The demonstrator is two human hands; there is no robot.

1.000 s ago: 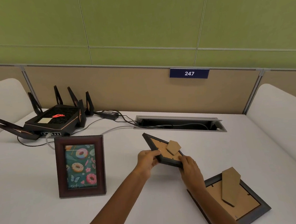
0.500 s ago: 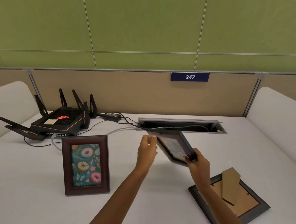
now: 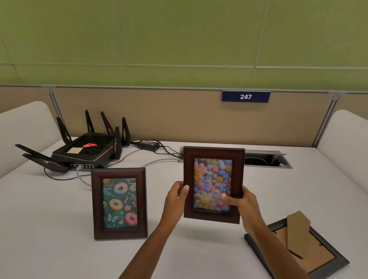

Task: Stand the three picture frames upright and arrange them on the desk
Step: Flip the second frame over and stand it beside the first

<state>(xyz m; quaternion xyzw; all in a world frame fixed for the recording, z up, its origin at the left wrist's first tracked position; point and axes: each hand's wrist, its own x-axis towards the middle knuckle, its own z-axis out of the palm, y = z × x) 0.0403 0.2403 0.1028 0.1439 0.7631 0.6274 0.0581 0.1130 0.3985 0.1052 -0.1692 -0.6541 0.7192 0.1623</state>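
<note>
A dark wooden frame with a donut picture (image 3: 119, 203) stands upright on the white desk (image 3: 43, 225), left of centre. A second dark wooden frame with a flower picture (image 3: 214, 183) is held upright just above the desk, picture facing me. My left hand (image 3: 176, 199) grips its left edge and my right hand (image 3: 244, 202) grips its lower right edge. A third, grey-black frame (image 3: 299, 251) lies face down at the front right, its cardboard stand sticking up, partly behind my right forearm.
A black router (image 3: 85, 149) with several antennas sits at the back left, with cables and a power brick (image 3: 147, 144) running to an open cable slot (image 3: 265, 158) at the back. A beige partition with a "247" sign (image 3: 245, 96) closes off the far edge.
The flower frame was turned from its back facing me to upright with the picture facing me, and both hands shifted to its side edges. The view has moved closer.
</note>
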